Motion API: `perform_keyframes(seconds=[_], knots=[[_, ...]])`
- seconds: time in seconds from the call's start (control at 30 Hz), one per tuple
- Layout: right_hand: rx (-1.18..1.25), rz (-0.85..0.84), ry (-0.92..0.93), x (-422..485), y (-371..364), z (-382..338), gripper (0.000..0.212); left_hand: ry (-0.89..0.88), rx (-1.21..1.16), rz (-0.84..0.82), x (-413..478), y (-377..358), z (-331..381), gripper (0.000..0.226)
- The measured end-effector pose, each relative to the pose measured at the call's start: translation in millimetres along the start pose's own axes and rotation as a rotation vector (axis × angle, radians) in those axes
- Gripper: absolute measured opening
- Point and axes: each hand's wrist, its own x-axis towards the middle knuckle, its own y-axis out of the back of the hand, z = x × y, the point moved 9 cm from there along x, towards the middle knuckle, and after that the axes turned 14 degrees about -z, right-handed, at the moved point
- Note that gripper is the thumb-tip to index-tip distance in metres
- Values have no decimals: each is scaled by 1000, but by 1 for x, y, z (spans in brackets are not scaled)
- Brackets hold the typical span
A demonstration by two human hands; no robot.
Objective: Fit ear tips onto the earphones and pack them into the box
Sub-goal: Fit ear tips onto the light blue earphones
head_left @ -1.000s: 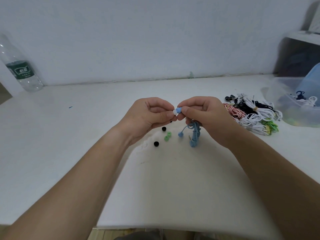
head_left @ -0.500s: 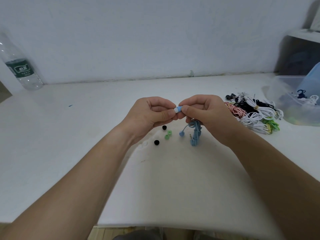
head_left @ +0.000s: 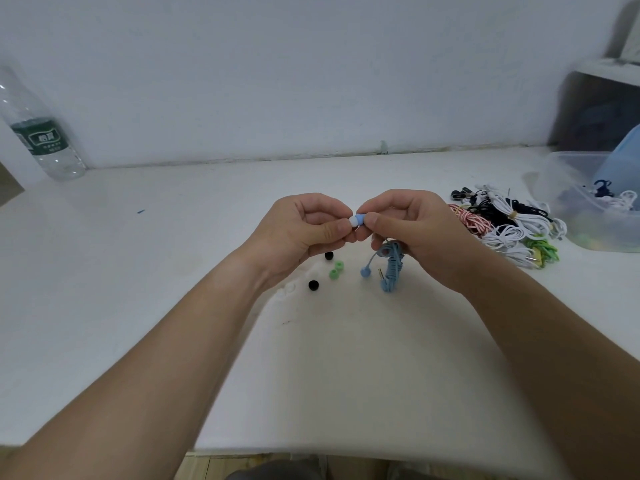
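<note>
Centre of desk (head_left: 138,271) | my left hand (head_left: 304,230) pinches white ear tip (head_left: 353,221), right hand (head_left: 415,230) pinches blue earbud (head_left: 360,219), coiled cable (head_left: 391,265) hanging beneath | my call: keep both aligned, press and twist until seated | clear box (head_left: 571,154) waits far right.

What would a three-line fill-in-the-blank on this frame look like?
The left hand pinches a ____ ear tip against the earbud.
A coiled ____ cable hangs under the right hand.
On the table lie two black tips and two ____ tips.
Missing: white; blue; green.
</note>
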Motion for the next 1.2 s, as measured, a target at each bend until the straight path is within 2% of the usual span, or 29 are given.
perform_keyframes(seconds=[0.43, 0.57, 0.63, 0.7, 0.77, 0.87, 0.97, 1.1, 1.2], knots=[[122, -6, -29, 0, 0, 5, 13, -27, 13, 0, 0, -1, 5, 16], [179, 21, -39, 0, 3, 6, 13, -31, 143, 80, -1, 4, 8, 5], [206, 59, -37, -1, 8, 6, 14, -62, 206, 122, -3, 8, 12, 9], [248, 91, -29, -1, 11, 6, 13, -95, 398, 140, -3, 7, 18, 14], [308, 112, -17, -3, 13, 5, 14, -96, 544, 78, 0, -3, 18, 12], [407, 125, 7, -4, 13, 2, 14, -43, 584, -45, 4, -20, 10, 29], [472, 156, 20, -7, 18, 2, 13, -27, 715, -62, 7, -29, 6, 28], [505, 236, 23, -11, 26, 3, 12, -22, 554, -40, 10, -24, 3, 11], [549, 269, 42, -12, 29, -3, 14, -31, 474, 6, 9, -22, 11, 13]])
